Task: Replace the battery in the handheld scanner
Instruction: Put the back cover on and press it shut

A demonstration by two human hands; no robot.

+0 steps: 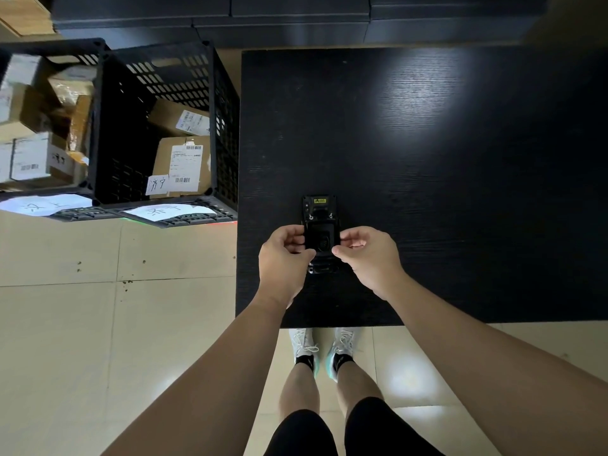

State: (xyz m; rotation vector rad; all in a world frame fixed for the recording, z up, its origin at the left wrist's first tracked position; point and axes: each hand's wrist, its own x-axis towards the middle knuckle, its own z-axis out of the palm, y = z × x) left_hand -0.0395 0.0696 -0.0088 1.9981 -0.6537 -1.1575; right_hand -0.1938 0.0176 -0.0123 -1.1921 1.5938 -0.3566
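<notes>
A black handheld scanner [319,213] lies back-up on the black table [444,159], near the table's front left corner, with a yellow label at its far end. My left hand [284,258] pinches the scanner's left side and my right hand [367,255] pinches its right side. Both sets of fingertips rest on the dark battery cover [321,237] in the middle of the scanner's back. Whether the cover is seated or lifted I cannot tell. No loose battery is in sight.
Two black plastic crates [164,126] with cardboard parcels stand on the tiled floor left of the table. Paper sheets with handwriting lie at the crates' front. Dark boxes [296,18] line the far side. My feet stand just under the table's front edge.
</notes>
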